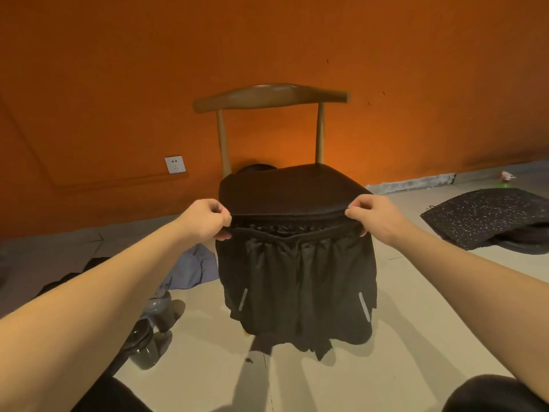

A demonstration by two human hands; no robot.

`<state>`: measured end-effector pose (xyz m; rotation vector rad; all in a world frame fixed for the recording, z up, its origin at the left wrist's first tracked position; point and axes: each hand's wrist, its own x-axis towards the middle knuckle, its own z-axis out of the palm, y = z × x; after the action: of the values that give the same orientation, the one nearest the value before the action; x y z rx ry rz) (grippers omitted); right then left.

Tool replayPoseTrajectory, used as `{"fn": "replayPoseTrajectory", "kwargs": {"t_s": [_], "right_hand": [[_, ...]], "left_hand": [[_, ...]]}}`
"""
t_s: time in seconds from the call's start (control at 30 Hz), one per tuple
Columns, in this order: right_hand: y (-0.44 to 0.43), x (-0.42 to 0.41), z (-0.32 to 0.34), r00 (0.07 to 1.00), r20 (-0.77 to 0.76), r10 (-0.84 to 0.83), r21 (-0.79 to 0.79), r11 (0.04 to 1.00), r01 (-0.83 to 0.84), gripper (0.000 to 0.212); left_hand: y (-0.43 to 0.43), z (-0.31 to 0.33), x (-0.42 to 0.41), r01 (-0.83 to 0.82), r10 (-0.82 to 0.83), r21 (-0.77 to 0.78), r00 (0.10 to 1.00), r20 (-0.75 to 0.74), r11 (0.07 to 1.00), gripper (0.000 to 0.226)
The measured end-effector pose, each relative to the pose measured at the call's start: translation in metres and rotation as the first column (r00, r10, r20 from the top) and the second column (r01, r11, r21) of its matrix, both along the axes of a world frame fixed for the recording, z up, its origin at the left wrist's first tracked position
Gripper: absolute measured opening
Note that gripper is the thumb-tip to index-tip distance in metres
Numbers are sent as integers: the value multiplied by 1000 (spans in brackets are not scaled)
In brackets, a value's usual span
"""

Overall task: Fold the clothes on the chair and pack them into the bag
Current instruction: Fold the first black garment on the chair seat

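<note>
left hand (208, 218) and right hand (371, 217) each pinching waistband end, level, equally near; black shorts (297, 286) hang mid-frame, waistband running left-right, legs straight down, right at front edge of chair (291, 188) seat behind, guess lay flat there next

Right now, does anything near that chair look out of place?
Yes: a blue garment lies crumpled on the floor left of the chair. The black shorts hang evenly between left hand and right hand.
</note>
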<state>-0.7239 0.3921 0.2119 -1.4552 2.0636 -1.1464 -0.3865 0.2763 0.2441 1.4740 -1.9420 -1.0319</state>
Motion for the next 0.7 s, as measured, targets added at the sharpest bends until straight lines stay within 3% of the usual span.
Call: {"fn": "replayPoseTrajectory", "kwargs": {"t_s": [0.07, 0.13, 0.2, 0.33, 0.43, 0.57, 0.7], "right_hand": [[3, -5, 4, 995, -10, 104, 31, 994, -103, 25], [7, -5, 8, 969, -105, 224, 112, 971, -212, 46], [7, 0, 8, 938, -242, 249, 138, 965, -221, 58], [2, 0, 15, 939, -339, 51, -25, 998, -63, 40], [-8, -7, 36, 917, -398, -12, -49, 999, -8, 34], [-25, -15, 76, 873, -487, 36, 55, 998, -10, 29], [-59, -24, 109, 784, -619, -41, 98, 987, 129, 34]], "left_hand": [[1, 7, 2, 106, -97, -56, 985, 146, 993, 28], [3, 13, 4, 224, -149, -147, 903, 403, 963, 52], [4, 14, 3, 279, -127, -228, 846, 517, 933, 55], [-1, 19, 2, 206, -3, -405, 895, 447, 891, 27], [-11, 35, 0, 179, 41, -472, 907, 418, 863, 10], [-35, 63, -10, 118, 68, -442, 921, 384, 889, 11], [-74, 85, -34, 25, 127, -397, 927, 352, 917, 15]]}}
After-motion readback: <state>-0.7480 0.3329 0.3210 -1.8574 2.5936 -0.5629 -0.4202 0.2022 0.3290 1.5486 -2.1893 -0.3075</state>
